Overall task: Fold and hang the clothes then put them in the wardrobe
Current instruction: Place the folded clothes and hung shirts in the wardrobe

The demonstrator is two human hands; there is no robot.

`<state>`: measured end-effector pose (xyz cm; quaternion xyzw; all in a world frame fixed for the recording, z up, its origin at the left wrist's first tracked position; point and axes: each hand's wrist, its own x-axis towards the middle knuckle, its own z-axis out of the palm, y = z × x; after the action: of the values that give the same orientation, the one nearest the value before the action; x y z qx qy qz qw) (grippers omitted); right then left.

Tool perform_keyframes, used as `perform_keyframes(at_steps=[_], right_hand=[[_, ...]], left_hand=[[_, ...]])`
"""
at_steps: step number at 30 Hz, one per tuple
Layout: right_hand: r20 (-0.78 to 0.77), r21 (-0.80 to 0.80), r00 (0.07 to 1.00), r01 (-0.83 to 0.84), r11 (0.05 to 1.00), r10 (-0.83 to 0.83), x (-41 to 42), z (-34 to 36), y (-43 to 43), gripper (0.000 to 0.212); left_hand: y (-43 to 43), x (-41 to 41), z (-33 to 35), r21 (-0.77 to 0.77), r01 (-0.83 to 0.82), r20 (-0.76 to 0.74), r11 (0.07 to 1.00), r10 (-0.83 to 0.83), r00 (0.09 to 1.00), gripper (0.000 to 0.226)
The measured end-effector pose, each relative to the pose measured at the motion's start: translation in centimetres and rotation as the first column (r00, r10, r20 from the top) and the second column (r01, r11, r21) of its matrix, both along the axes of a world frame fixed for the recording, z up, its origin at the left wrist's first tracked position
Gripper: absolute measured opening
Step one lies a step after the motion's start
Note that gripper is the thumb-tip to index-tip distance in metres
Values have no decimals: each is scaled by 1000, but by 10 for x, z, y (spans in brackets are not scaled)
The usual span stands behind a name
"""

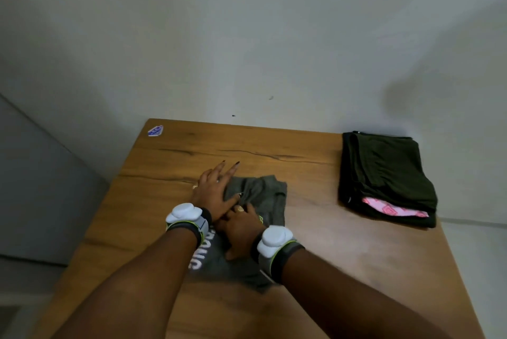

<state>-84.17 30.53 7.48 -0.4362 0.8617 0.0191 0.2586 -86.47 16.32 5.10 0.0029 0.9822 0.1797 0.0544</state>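
A grey T-shirt with white lettering lies partly folded in the middle of the wooden table. My left hand rests flat on its far left part, fingers spread and reaching past the cloth's edge onto the wood. My right hand lies on the shirt just nearer, fingers curled into the fabric under the left wrist. Both wrists carry white sensor bands. The shirt's near part is partly hidden by my forearms.
A folded pile of dark green clothes with a pink patterned piece showing under it sits at the table's far right corner. A small blue sticker marks the far left corner. A pale wall rises behind the table.
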Motion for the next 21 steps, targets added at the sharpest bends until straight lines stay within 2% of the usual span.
perform_keyframes(at_steps=[2, 5, 6, 8, 10, 12, 15, 16, 17, 18, 19, 21], right_hand=[[-161, 28, 954, -252, 967, 253, -2, 5, -8, 67], [-371, -18, 855, -396, 918, 362, -3, 13, -22, 29], [-355, 18, 860, -386, 923, 366, -5, 14, -26, 28], [-218, 137, 909, -330, 934, 354, -9, 10, -25, 31], [-100, 128, 963, -237, 963, 250, -12, 12, -22, 25], [-38, 87, 987, -151, 985, 155, -13, 9, -17, 16], [-87, -13, 996, -38, 999, 36, -14, 2, -8, 15], [-113, -71, 993, 5, 997, -13, -15, -1, -4, 16], [-138, -157, 987, 64, 986, -86, -16, -3, 0, 16], [-156, -263, 967, 155, 952, -200, -17, -5, 3, 15], [-161, -378, 919, 280, 883, -361, -18, -6, 6, 15], [-123, -475, 704, 577, 664, -699, -19, -1, 9, 19]], left_hand=[[-19, -2, 3, -27, -4, 99, 1000, 6, 995, 77], [-40, 3, 5, -89, -141, 291, 986, 161, 943, 69], [-47, 6, 3, -94, -201, 352, 975, 222, 909, 68], [-58, 14, -5, -75, -303, 408, 950, 307, 860, 65], [-64, 22, -4, -69, -321, 464, 945, 315, 828, 56], [-61, 29, 10, -39, -303, 632, 952, 259, 730, 49], [-57, 36, 25, 50, -445, 808, 894, 225, 544, 47], [-56, 37, 27, 76, -499, 810, 863, 238, 536, 49], [-56, 35, 24, 105, -531, 784, 841, 259, 564, 50], [-57, 34, 19, 156, -552, 719, 819, 289, 632, 52], [-56, 33, 18, 204, -588, 652, 783, 339, 678, 54], [-52, 33, 19, 280, -644, 578, 712, 410, 705, 57]])
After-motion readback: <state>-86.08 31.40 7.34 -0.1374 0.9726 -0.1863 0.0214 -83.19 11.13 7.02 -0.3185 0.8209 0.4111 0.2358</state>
